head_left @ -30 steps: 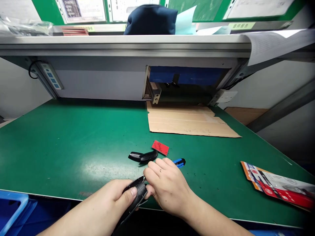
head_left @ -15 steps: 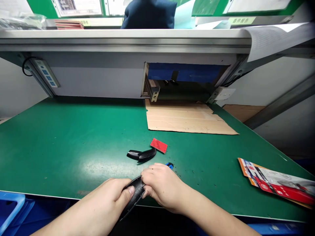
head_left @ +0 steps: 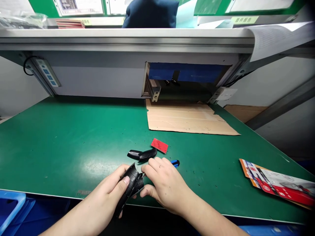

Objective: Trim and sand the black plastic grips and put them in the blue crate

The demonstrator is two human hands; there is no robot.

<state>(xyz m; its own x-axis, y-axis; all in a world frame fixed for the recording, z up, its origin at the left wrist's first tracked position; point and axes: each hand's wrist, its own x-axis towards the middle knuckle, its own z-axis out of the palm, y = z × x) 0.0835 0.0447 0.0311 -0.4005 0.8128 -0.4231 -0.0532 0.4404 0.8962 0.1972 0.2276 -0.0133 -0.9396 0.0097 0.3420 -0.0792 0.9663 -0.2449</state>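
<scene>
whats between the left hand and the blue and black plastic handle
In the head view: the ribbed black plastic part gripped by the left hand, then the right hand, right beside the blue and black plastic handle.

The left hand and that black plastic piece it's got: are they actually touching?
Touching. The head view shows the left hand wrapped around the black plastic piece, with the thumb pressed onto its ribbed face.
</scene>
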